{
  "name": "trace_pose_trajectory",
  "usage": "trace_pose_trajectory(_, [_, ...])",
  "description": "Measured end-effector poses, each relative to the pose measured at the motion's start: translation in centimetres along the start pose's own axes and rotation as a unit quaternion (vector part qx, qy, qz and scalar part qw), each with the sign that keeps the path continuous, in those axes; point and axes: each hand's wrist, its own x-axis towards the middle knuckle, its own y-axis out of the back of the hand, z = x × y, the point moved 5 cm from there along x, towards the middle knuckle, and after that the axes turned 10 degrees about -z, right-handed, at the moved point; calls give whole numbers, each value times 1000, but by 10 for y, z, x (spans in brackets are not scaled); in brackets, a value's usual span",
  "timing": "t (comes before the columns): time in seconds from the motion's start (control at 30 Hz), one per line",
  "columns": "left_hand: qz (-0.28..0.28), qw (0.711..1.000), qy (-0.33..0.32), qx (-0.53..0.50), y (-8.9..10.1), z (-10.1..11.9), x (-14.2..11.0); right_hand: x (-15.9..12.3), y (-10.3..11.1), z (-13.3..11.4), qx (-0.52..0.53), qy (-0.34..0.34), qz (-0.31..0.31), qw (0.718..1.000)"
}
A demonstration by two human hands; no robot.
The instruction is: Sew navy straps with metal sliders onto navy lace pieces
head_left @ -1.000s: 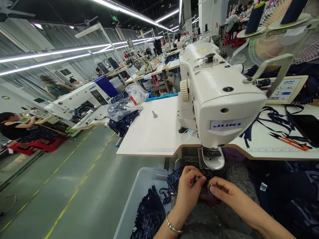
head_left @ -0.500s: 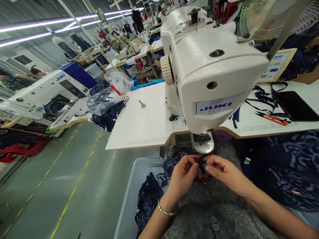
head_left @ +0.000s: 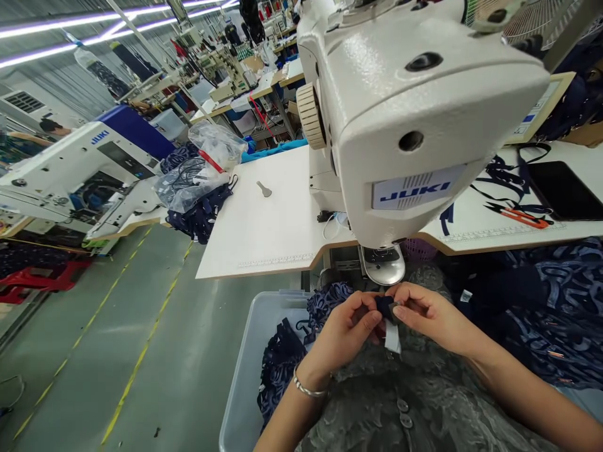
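Observation:
My left hand and my right hand come close together in front of my body, just below the needle area of a white sewing machine. Between them a small piece of dark navy fabric is pinched by the fingertips of both hands. A white label hangs down from it. The rest of the piece is hidden by my fingers. To the left, navy patterned garments lie in a translucent plastic bin. More navy patterned fabric is heaped on my right.
On the white tabletop lies a small grey metal piece. Orange-handled snippers, a black phone and navy straps lie to the right. A plastic bag with navy pieces sits at the left, by another sewing machine.
My view has tilted down and come closer to the machine. My hands have drawn together around the navy fabric, and the white label now shows below them.

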Motion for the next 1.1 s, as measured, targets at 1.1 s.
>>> trace_pose_trajectory(1.1, [221,945,-159,183,7,12,-11,-20,-23,-33,-369,219,200,881])
